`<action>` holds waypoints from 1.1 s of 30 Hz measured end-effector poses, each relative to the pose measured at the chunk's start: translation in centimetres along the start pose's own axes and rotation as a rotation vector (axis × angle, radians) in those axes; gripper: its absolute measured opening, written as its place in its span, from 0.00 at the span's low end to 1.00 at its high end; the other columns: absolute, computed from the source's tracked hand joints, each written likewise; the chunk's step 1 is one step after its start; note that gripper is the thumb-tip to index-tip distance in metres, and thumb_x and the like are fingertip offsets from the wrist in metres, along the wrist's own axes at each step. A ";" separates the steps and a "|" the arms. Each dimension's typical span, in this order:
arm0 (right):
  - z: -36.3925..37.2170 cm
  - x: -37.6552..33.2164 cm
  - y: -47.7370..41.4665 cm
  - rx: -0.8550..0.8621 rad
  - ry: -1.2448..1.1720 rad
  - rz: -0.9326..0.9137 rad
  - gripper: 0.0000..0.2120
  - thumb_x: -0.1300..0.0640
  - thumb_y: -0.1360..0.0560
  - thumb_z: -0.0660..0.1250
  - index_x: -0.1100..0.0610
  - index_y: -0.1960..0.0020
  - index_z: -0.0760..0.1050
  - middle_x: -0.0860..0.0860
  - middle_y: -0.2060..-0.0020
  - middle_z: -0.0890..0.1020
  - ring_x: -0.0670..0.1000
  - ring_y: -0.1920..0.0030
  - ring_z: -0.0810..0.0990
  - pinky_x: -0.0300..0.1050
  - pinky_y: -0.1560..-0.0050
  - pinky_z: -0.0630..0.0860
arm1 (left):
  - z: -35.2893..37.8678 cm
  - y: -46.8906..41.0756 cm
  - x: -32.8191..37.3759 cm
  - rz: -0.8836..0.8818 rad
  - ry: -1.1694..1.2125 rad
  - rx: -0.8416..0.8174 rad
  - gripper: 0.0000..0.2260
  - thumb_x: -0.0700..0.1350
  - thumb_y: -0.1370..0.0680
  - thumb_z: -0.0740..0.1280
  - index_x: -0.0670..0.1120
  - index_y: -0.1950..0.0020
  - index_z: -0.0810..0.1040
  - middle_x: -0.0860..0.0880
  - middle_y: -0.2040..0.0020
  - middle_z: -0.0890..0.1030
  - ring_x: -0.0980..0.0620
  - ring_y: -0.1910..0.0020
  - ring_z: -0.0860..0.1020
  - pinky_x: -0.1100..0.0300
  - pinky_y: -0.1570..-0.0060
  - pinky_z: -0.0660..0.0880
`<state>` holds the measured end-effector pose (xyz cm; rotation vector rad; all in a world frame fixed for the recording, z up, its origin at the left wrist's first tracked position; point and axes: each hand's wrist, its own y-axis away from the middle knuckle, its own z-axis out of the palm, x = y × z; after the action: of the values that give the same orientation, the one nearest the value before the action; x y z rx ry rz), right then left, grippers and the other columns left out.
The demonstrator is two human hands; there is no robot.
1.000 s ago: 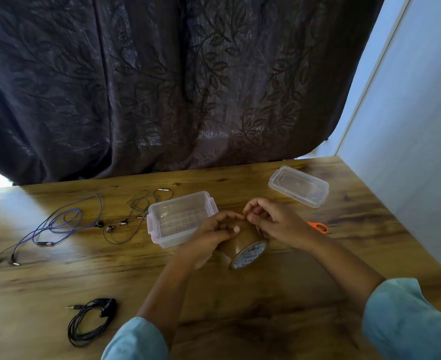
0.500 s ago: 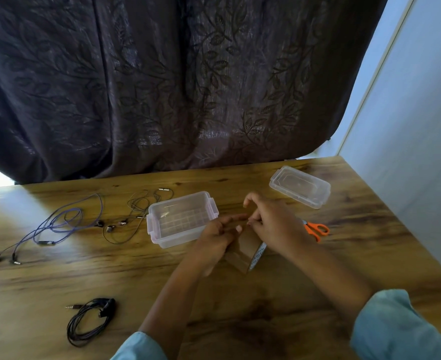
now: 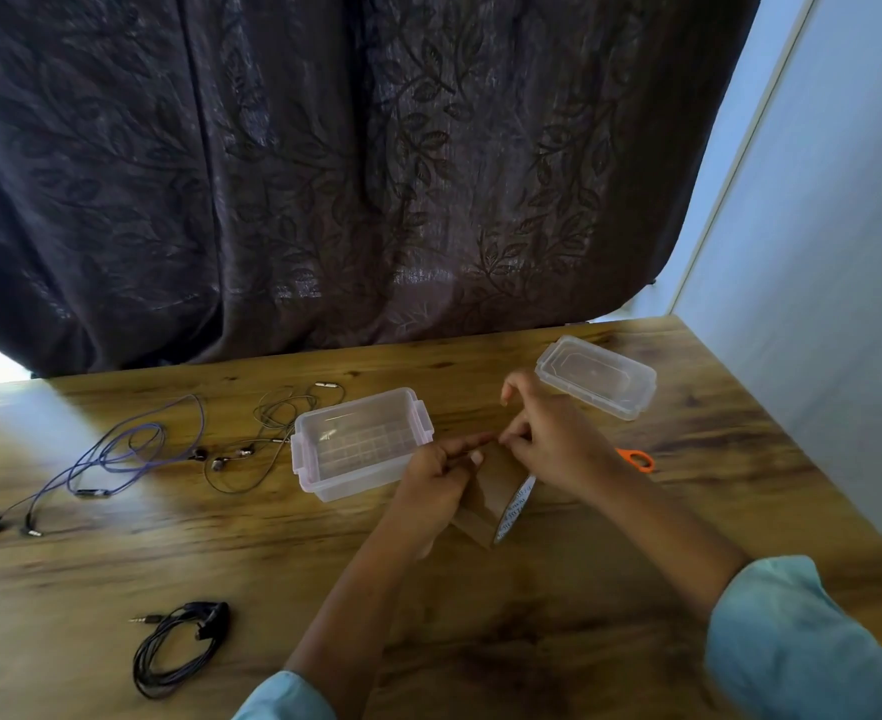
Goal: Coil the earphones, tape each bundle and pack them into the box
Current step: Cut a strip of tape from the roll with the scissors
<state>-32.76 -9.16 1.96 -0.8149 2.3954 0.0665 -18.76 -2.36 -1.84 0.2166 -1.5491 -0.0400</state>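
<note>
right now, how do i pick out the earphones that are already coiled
On the wooden table, look near-left, in front of the clear box. The black earphones lie there in a neat coil; the purple pair and the thin dark pair sprawl loose farther back.

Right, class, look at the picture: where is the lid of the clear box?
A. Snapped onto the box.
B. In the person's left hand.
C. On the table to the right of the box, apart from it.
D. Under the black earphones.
C: the lid lies on the table right of the open box, apart from it; the left hand and right hand hold the tape roll.
</note>
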 end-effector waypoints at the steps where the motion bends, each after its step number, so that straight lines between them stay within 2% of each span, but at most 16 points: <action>1: -0.2 -0.2 0.1 -0.025 -0.024 0.006 0.18 0.63 0.26 0.68 0.53 0.43 0.63 0.50 0.64 0.84 0.43 0.64 0.81 0.42 0.60 0.80 | 0.0 0.1 0.0 0.006 -0.004 0.007 0.12 0.39 0.20 0.59 0.52 0.45 0.80 0.48 0.49 0.83 0.50 0.48 0.81 0.57 0.48 0.78; 3: -0.2 -0.6 0.5 -0.046 0.000 -0.004 0.19 0.61 0.26 0.69 0.52 0.43 0.62 0.50 0.63 0.83 0.44 0.64 0.81 0.41 0.61 0.79 | 0.2 0.2 0.1 0.018 -0.005 0.014 0.12 0.39 0.20 0.59 0.51 0.44 0.80 0.48 0.49 0.83 0.51 0.48 0.81 0.56 0.48 0.78; 8: 0.1 -1.1 0.6 0.021 0.126 -0.063 0.16 0.64 0.25 0.64 0.52 0.46 0.61 0.50 0.65 0.80 0.48 0.65 0.80 0.49 0.61 0.81 | 0.5 0.4 0.5 0.034 -0.016 0.020 0.13 0.39 0.19 0.58 0.53 0.47 0.79 0.52 0.52 0.83 0.56 0.51 0.81 0.64 0.54 0.78; 13: -0.4 -0.9 -0.4 -0.023 0.107 -0.038 0.17 0.67 0.26 0.65 0.53 0.47 0.61 0.49 0.66 0.80 0.46 0.66 0.80 0.46 0.61 0.81 | 0.6 0.4 0.7 0.032 -0.034 0.036 0.13 0.38 0.19 0.58 0.53 0.48 0.79 0.54 0.53 0.82 0.58 0.52 0.80 0.66 0.56 0.77; 17: -0.2 -0.8 -0.5 -0.015 0.123 -0.045 0.16 0.67 0.26 0.64 0.53 0.46 0.61 0.50 0.66 0.79 0.47 0.66 0.80 0.48 0.61 0.81 | 0.8 0.3 0.8 0.023 -0.046 0.050 0.13 0.38 0.19 0.58 0.53 0.48 0.79 0.52 0.53 0.82 0.55 0.51 0.80 0.63 0.54 0.77; 21: -0.1 -0.7 -0.5 -0.003 0.136 -0.051 0.16 0.67 0.26 0.64 0.54 0.47 0.61 0.50 0.65 0.79 0.47 0.66 0.79 0.48 0.61 0.81 | 1.0 0.3 0.8 0.018 -0.069 0.064 0.13 0.38 0.19 0.57 0.47 0.42 0.79 0.52 0.52 0.81 0.54 0.50 0.79 0.61 0.51 0.77; 25: -0.1 -0.4 -0.7 0.001 0.154 -0.045 0.16 0.67 0.26 0.64 0.53 0.47 0.60 0.50 0.65 0.79 0.48 0.65 0.79 0.49 0.60 0.81 | 1.2 0.2 0.6 0.009 -0.089 0.090 0.13 0.38 0.19 0.57 0.47 0.41 0.79 0.52 0.52 0.81 0.53 0.49 0.79 0.61 0.51 0.77; 30: -0.9 -0.5 -0.7 -0.080 0.089 -0.010 0.18 0.67 0.27 0.66 0.54 0.44 0.62 0.50 0.64 0.81 0.46 0.64 0.81 0.44 0.60 0.81 | 1.1 0.3 0.2 -0.001 -0.075 0.111 0.13 0.38 0.19 0.58 0.48 0.42 0.79 0.50 0.49 0.82 0.52 0.47 0.79 0.61 0.50 0.77; 33: -0.9 -0.8 -1.1 -0.103 0.105 0.016 0.19 0.66 0.27 0.66 0.54 0.44 0.61 0.52 0.63 0.81 0.48 0.64 0.81 0.50 0.58 0.82 | 1.1 0.3 0.1 -0.004 -0.059 0.119 0.12 0.38 0.19 0.58 0.47 0.42 0.79 0.49 0.49 0.82 0.52 0.48 0.80 0.62 0.52 0.77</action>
<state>-32.10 -9.82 3.29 -0.8662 2.5143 0.1587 -19.92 -2.26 -1.64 0.3157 -1.6118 0.0431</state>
